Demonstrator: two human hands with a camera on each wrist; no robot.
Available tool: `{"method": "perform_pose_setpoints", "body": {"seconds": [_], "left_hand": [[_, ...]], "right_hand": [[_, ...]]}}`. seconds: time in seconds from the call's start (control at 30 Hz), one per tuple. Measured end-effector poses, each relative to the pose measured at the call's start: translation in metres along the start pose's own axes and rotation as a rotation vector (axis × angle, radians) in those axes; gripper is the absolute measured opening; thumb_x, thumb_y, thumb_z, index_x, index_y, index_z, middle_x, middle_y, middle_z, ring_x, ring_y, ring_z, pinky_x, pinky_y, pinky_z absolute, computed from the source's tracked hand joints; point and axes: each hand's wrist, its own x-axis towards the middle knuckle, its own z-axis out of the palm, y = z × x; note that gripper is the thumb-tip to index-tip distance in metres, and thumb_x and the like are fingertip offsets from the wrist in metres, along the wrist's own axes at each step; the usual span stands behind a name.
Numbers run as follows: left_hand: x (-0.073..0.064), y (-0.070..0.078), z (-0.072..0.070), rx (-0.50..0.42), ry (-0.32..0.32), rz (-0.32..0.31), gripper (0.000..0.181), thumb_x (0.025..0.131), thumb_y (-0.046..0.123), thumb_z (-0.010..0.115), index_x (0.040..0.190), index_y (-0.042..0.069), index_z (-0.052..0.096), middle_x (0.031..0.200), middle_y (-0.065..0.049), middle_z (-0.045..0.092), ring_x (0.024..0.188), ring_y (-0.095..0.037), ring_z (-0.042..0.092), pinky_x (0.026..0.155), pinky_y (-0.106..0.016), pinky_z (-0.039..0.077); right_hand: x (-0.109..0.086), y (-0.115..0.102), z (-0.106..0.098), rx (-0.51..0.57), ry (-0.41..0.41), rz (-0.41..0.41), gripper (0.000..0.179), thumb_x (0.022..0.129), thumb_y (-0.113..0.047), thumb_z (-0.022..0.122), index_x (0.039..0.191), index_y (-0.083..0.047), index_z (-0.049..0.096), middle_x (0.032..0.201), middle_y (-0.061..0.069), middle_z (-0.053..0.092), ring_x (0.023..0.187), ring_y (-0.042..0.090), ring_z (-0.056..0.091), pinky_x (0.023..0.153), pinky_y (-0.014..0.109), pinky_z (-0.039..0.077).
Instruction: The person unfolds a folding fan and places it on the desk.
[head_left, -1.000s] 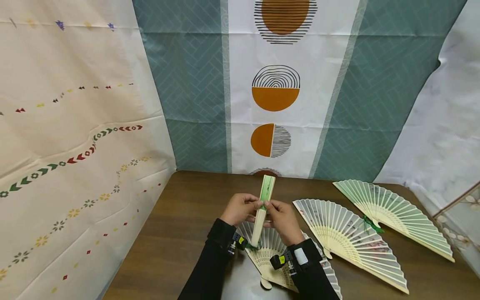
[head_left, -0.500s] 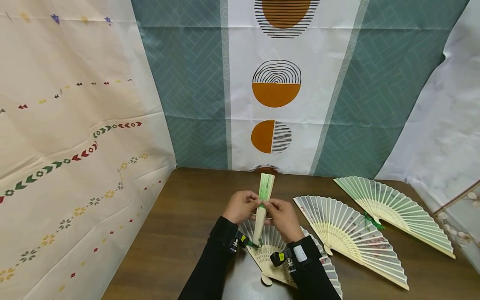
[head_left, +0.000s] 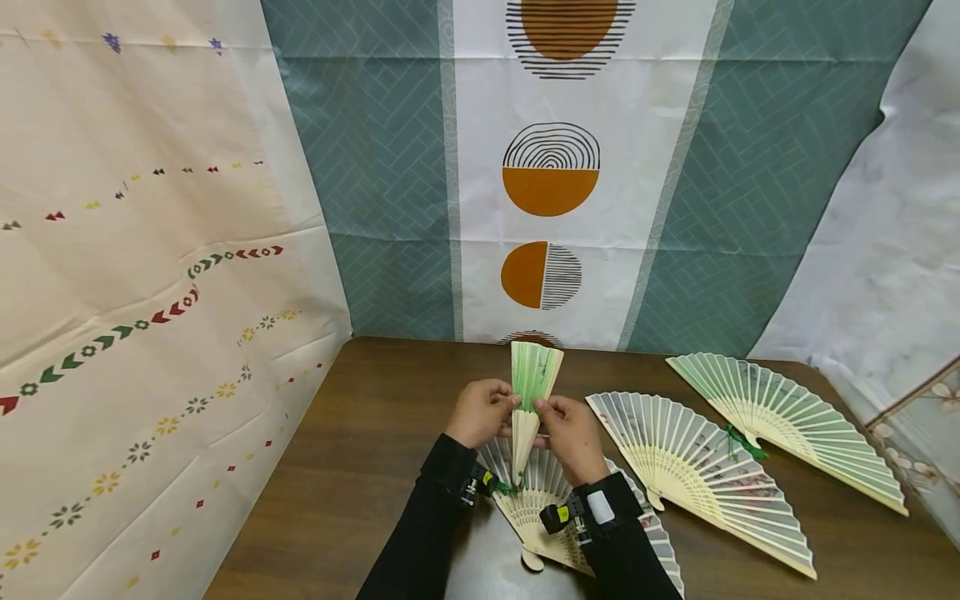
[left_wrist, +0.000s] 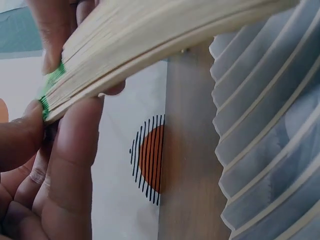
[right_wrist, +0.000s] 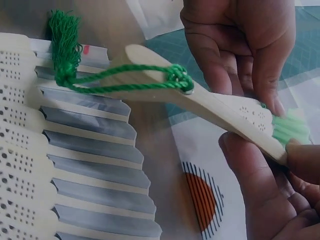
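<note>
Both hands hold a partly spread green folding fan upright in the head view, green end up and pale ribs down. My left hand pinches its left edge, and my right hand pinches the right edge, with thumbs on the near face. In the left wrist view the fan's wooden ribs lie closely stacked. The right wrist view shows a green cord with a tassel tied at the fan's narrow end. Below the hands lies a spread white fan, partly covered by the right forearm.
On the brown table, another spread white fan lies to the right. A spread pale green fan is beyond it, near the table's right edge. A patterned cloth hangs behind the table.
The green fan was a narrow, nearly closed strip. Its upper end has now spread into a small wedge, and the hands have drawn slightly apart.
</note>
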Motion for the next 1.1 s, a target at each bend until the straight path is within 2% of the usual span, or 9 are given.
{"method": "perform_pose_setpoints", "body": {"seconds": [0.1, 0.37, 0.7, 0.97, 1.1], "left_hand": [[0.0003, 0.0008, -0.0002, -0.026, 0.011, -0.002, 0.018, 0.114, 0.012, 0.070, 0.120, -0.005, 0.074, 0.102, -0.017, 0.078, 0.080, -0.014, 0.071, 0.068, -0.033, 0.073], [0.0019, 0.0003, -0.0001, -0.086, 0.032, -0.015, 0.016, 0.114, 0.011, 0.069, 0.116, -0.005, 0.073, 0.108, -0.019, 0.080, 0.083, -0.014, 0.066, 0.067, -0.031, 0.072], [0.0002, 0.0003, -0.0014, -0.152, 0.060, -0.031, 0.016, 0.115, 0.009, 0.067, 0.117, -0.006, 0.072, 0.113, -0.022, 0.079, 0.083, -0.016, 0.070, 0.073, -0.040, 0.075], [0.0018, 0.0007, -0.0024, -0.221, 0.079, -0.049, 0.015, 0.115, 0.007, 0.066, 0.116, -0.008, 0.071, 0.110, -0.019, 0.079, 0.085, -0.016, 0.071, 0.084, -0.057, 0.075], [0.0020, 0.0010, -0.0032, -0.235, 0.083, -0.058, 0.015, 0.115, 0.008, 0.067, 0.116, -0.007, 0.071, 0.107, -0.015, 0.079, 0.084, -0.018, 0.071, 0.082, -0.053, 0.076]], "right_hand": [[0.0015, 0.0005, -0.0011, 0.010, 0.031, 0.000, 0.035, 0.118, -0.021, 0.066, 0.092, 0.002, 0.066, 0.080, 0.002, 0.068, 0.081, 0.012, 0.071, 0.064, 0.023, 0.068], [0.0008, -0.0027, -0.0036, 0.019, 0.060, 0.008, 0.031, 0.117, -0.020, 0.068, 0.098, 0.004, 0.070, 0.083, 0.005, 0.071, 0.079, 0.012, 0.071, 0.064, 0.022, 0.068], [0.0016, -0.0026, -0.0039, 0.061, 0.085, -0.005, 0.029, 0.118, -0.016, 0.065, 0.118, 0.012, 0.074, 0.090, 0.007, 0.080, 0.076, 0.008, 0.074, 0.064, 0.020, 0.068], [0.0021, -0.0038, -0.0054, 0.084, 0.117, 0.003, 0.031, 0.119, -0.017, 0.063, 0.120, 0.012, 0.074, 0.084, 0.006, 0.073, 0.072, 0.009, 0.071, 0.063, 0.020, 0.067], [0.0024, -0.0033, -0.0057, 0.087, 0.124, 0.012, 0.031, 0.119, -0.018, 0.064, 0.120, 0.011, 0.075, 0.087, 0.008, 0.075, 0.074, 0.009, 0.072, 0.064, 0.020, 0.068]]}}
